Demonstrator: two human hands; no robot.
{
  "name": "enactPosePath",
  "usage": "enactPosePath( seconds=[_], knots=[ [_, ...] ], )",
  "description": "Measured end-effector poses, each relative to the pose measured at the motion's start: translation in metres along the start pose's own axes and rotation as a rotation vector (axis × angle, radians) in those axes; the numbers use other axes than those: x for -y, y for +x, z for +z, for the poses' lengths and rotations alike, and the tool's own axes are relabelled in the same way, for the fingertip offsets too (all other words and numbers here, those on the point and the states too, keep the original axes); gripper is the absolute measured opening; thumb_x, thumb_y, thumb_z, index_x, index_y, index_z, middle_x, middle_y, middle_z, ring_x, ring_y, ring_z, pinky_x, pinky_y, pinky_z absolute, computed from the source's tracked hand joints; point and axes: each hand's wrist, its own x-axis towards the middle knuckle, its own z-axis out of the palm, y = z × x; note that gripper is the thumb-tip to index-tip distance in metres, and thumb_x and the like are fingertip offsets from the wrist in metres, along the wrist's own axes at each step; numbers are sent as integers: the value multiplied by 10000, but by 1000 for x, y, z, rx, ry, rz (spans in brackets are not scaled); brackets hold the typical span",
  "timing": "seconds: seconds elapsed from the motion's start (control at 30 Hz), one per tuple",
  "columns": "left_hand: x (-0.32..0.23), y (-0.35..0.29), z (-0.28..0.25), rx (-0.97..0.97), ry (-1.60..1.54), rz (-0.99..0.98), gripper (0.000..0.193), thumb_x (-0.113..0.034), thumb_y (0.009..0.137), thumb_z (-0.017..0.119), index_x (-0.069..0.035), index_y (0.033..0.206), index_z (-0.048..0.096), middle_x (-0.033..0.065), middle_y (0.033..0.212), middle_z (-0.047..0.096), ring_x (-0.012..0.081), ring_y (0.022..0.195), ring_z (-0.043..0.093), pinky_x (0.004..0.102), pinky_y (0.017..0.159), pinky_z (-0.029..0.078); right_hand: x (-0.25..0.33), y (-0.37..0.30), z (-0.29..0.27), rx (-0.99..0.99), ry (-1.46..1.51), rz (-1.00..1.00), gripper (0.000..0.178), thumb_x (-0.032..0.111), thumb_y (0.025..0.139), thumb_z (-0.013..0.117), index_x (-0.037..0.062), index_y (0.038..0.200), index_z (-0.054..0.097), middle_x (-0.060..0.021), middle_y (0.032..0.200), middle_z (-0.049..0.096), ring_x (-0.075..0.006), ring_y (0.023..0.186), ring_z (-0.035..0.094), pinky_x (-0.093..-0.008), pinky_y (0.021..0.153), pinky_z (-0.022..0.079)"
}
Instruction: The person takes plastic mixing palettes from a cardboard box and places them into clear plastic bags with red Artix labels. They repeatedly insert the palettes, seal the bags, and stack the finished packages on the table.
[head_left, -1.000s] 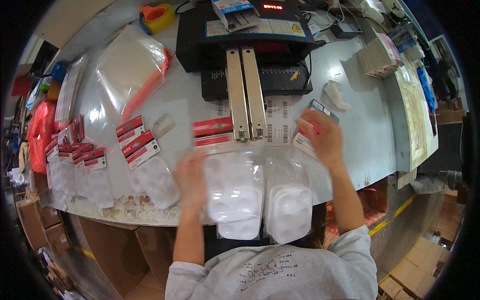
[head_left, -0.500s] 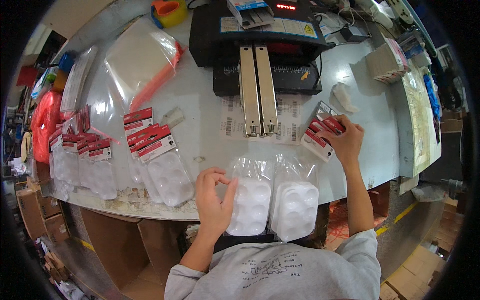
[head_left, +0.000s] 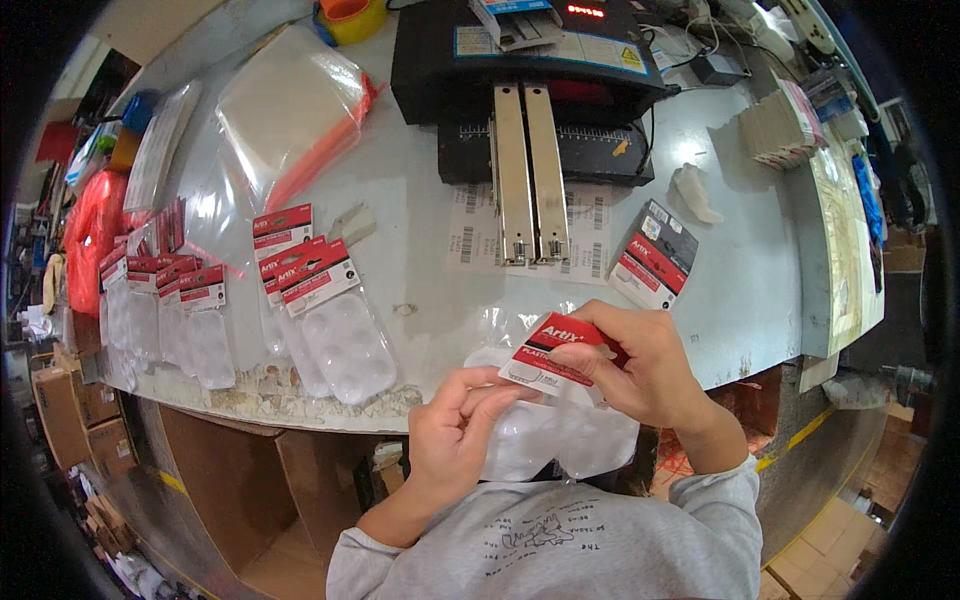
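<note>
My right hand (head_left: pixel 640 365) grips a red and white folded header card (head_left: pixel 545 350), its thumb lying across the front. My left hand (head_left: pixel 450 425) closes thumb and fingers at the card's lower left corner. Just below the card, at the table's near edge, lie white plastic palettes (head_left: pixel 515 445) with round wells in clear bags, partly hidden by my hands and the card. A pile of header cards (head_left: pixel 655 255) rests on the table beyond my right hand.
Bagged palettes with red cards (head_left: pixel 340 340) lie to the left, with several more (head_left: pixel 190 320) farther left. A stack of clear bags (head_left: pixel 290 110) lies behind them. The black machine (head_left: pixel 530 60) with two metal rails (head_left: pixel 515 180) stands at the back. More stacked cards (head_left: pixel 780 125) are far right.
My right hand has brought a header card from the pile to above the bagged palettes. My left hand has moved right and closed at the card's corner.
</note>
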Motion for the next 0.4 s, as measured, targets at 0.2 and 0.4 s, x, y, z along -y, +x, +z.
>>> enactPosePath(
  seconds=[0.2,0.4],
  knots=[
    [-2,-2,1,-26,230,19,102,-91,867,626,6,895,636,57,712,680,28,583,546,196,526,429,-3,-9,1,39,-34,-3,206,227,802,690,39,812,604,-126,612,568,-265,489,545,-328,453,403],
    [3,0,5,-52,323,148,110,-99,869,624,-5,921,648,36,680,662,42,566,540,194,516,419,-10,-12,-6,76,-120,-65,215,238,795,698,43,818,608,-120,632,589,-261,517,574,-323,468,429]
  ],
)
